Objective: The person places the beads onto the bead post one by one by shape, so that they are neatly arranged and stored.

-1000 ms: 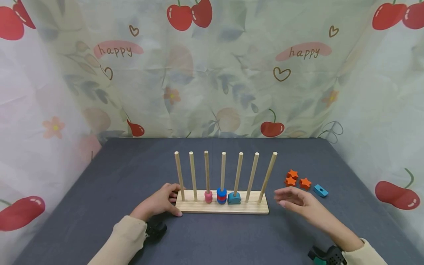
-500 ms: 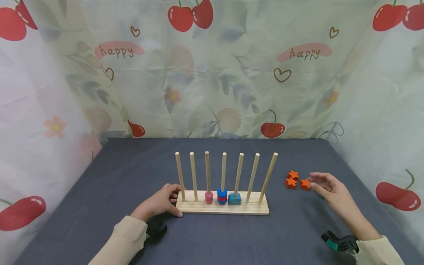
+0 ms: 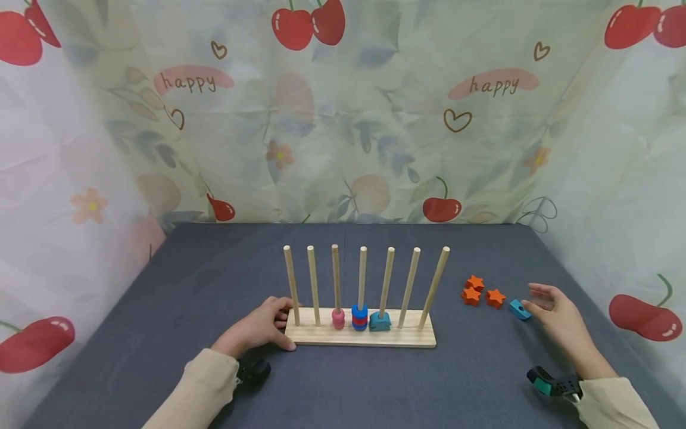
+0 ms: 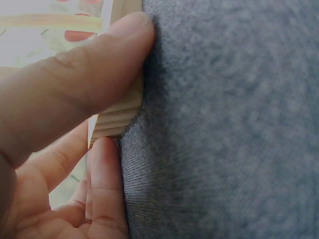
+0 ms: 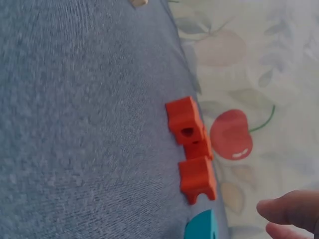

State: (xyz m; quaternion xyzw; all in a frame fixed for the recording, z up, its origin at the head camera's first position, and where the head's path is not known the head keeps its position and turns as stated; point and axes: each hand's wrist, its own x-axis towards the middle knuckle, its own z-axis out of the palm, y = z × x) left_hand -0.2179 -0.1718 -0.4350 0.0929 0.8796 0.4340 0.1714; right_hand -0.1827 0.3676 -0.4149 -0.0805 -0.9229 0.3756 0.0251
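Observation:
My left hand [image 3: 257, 326] holds the left end of a wooden peg board [image 3: 364, 337], its thumb on the front edge and fingers at the end and behind. In the left wrist view the thumb and fingers touch the board's end [image 4: 118, 115]. Several upright pegs rise from it; one carries a pink bead [image 3: 337, 319], one a blue and red stack [image 3: 359, 318], one a teal arched block [image 3: 380, 322]. At the right, my right hand [image 3: 563, 325] hovers with spread fingers, thumb tip right at a small blue block [image 3: 518, 310] with a hole.
Orange star-shaped blocks [image 3: 495, 298] lie just left of the blue block, right of the peg board. The dark grey tablecloth [image 3: 241, 256] ends at a printed cloth backdrop [image 3: 343, 149], with more cloth at both sides.
My right hand has moved right, from beside the peg board past the orange stars to the blue block's right side. The block, covered half a second ago, shows again. My left hand stays put.

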